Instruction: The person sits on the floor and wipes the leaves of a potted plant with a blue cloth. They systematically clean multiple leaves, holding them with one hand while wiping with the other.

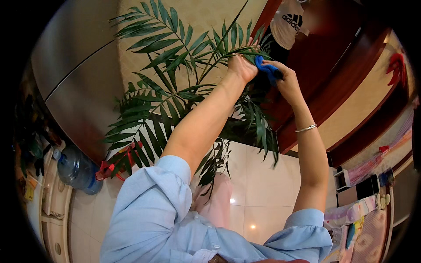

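Observation:
A tall potted palm plant (184, 52) with long green leaflets spreads in front of me; its pot is hidden. My left hand (243, 65) reaches into the upper right fronds, palm turned up, with leaflets lying over its palm and fingers. Whether its fingers grip them cannot be told. Just to the right, my right hand (286, 79) holds a folded blue cloth (270, 70), pinched between thumb and fingers. The cloth's upper end touches or nearly touches the leaf tips beside my left hand.
A large water bottle (77, 169) stands at the left by a cream drawer cabinet (56, 227). Red ribbon (110, 169) shows behind the lower fronds. A dark red wooden door (315, 62) is at the right, with a white cap (286, 24) near its top.

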`<control>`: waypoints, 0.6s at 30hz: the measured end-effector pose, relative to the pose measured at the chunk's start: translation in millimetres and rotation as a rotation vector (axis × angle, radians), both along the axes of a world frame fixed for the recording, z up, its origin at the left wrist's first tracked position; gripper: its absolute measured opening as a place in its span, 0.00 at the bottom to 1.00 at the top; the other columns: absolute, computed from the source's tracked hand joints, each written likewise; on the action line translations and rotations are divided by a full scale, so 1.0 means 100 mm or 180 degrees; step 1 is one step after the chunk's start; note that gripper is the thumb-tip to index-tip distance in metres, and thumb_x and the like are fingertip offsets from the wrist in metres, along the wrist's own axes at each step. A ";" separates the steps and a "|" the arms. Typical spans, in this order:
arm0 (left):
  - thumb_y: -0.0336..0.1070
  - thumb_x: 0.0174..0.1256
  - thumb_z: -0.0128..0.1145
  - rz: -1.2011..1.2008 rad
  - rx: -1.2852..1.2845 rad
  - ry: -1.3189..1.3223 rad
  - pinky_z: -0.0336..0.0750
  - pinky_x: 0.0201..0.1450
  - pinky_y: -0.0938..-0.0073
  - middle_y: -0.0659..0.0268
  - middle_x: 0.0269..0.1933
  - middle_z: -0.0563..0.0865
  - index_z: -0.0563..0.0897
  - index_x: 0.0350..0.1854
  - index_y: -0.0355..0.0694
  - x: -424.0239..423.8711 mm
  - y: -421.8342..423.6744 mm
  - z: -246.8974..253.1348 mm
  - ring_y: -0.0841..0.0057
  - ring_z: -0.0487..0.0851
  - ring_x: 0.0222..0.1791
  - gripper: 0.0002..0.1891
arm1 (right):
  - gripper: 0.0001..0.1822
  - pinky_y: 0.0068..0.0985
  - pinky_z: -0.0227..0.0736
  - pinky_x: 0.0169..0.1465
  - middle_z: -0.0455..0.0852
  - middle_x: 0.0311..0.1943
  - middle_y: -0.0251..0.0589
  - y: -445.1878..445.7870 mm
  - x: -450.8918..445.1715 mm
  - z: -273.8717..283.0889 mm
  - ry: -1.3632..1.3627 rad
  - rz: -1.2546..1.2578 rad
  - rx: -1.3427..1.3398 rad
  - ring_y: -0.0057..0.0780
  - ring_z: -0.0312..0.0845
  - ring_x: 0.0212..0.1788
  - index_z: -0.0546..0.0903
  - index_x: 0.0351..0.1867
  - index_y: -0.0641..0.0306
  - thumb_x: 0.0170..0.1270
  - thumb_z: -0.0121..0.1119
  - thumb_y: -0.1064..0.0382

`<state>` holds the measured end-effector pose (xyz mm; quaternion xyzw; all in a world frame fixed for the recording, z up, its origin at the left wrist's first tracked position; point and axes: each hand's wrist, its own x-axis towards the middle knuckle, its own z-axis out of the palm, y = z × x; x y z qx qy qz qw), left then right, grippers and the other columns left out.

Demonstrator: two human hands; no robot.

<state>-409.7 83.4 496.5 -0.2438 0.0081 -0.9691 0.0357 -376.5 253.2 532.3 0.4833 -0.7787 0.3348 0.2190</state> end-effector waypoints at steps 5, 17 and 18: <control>0.42 0.80 0.38 -0.0130 0.0139 -0.0720 0.62 0.74 0.64 0.61 0.53 0.81 0.77 0.54 0.36 0.09 -0.06 -0.06 0.71 0.77 0.55 0.17 | 0.29 0.18 0.73 0.48 0.88 0.43 0.34 0.36 0.27 0.26 -0.0271 -0.0603 -0.0288 0.20 0.78 0.43 0.86 0.50 0.63 0.50 0.46 0.88; 0.43 0.82 0.39 -0.0264 0.1229 0.0163 0.76 0.66 0.54 0.60 0.52 0.85 0.79 0.57 0.38 0.15 -0.16 -0.19 0.66 0.81 0.57 0.19 | 0.31 0.35 0.76 0.58 0.87 0.50 0.48 -0.84 0.36 1.10 0.1741 -0.0064 0.0594 0.51 0.81 0.56 0.85 0.54 0.58 0.46 0.55 0.85; 0.43 0.82 0.39 -0.0086 0.1025 0.0096 0.79 0.60 0.54 0.62 0.50 0.87 0.83 0.54 0.40 0.16 -0.16 -0.18 0.66 0.83 0.55 0.19 | 0.31 0.37 0.76 0.57 0.87 0.49 0.48 -0.98 0.30 1.05 0.1674 -0.0047 0.0696 0.52 0.81 0.55 0.85 0.53 0.58 0.45 0.57 0.84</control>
